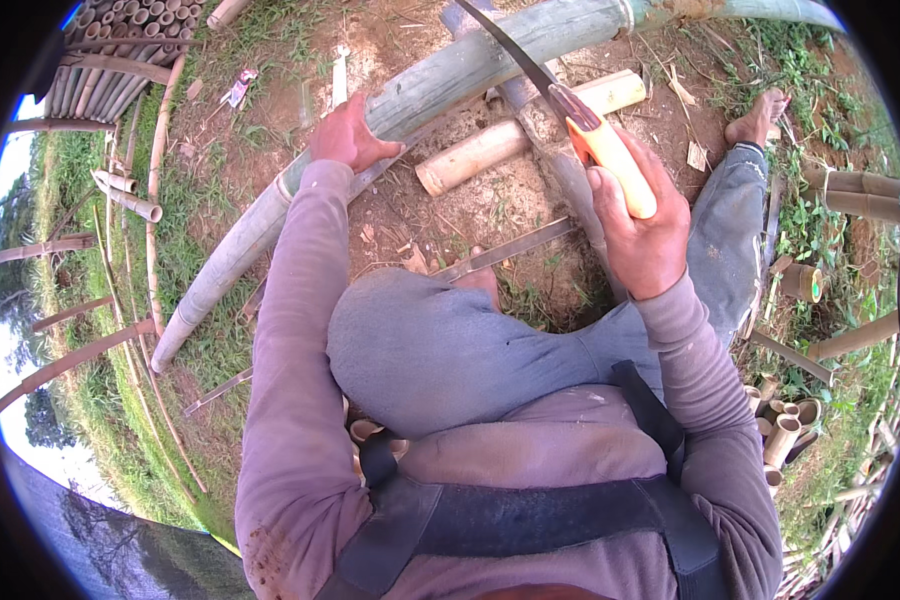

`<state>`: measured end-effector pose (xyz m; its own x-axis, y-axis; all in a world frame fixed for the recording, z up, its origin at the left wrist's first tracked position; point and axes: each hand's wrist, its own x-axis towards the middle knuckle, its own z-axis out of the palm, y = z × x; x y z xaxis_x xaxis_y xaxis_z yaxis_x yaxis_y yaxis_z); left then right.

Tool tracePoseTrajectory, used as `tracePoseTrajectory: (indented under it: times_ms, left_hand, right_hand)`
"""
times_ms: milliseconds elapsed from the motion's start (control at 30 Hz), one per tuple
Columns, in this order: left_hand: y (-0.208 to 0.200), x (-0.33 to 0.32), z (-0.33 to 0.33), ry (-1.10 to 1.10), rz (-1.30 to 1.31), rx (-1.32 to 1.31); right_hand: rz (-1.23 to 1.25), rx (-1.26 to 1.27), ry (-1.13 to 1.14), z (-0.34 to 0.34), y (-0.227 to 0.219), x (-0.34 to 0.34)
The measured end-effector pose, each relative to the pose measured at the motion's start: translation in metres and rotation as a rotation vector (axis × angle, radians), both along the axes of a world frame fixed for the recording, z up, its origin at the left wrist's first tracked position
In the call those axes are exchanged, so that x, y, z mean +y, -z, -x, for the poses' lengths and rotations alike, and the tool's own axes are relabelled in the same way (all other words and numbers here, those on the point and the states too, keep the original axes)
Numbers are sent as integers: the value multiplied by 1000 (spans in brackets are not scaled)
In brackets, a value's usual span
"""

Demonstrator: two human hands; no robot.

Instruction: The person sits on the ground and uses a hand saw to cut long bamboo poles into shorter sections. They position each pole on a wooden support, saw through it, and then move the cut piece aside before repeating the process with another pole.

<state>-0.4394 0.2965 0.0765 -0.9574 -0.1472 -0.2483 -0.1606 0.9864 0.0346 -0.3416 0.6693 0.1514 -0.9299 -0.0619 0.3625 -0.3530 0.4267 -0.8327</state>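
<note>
Here's the pole (470, 75), running near left to far right: stiff, probably weighty, smooth enough to slip, best pinned with a broad palm. Left hand (348, 137) lies over it, thumb spread wide, arm extended. Right hand (646, 230), elbow bent, fingers wrapped round the saw (615, 165); its blade crosses the pole, whether touching I can't tell.
</note>
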Motion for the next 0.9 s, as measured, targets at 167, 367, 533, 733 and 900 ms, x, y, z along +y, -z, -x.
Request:
tracePoseTrajectory:
  times_ms: [167,367,533,733,900]
  left_hand:
    - [6,-15,16,-27,-40,-18]
    - [-2,-14,27,8,-140,-37]
    - [5,-38,47,35,-158,-72]
    - [7,-39,47,28,-343,-126]
    - [0,-29,53,33,-311,-108]
  right_hand:
    - [-80,18,-25,-47,10,46]
    - [61,193,56,66,63,-29]
    - [40,65,32,11,59,6]
    - [73,74,-29,-43,73,44]
    - [198,291,42,105,69,-54]
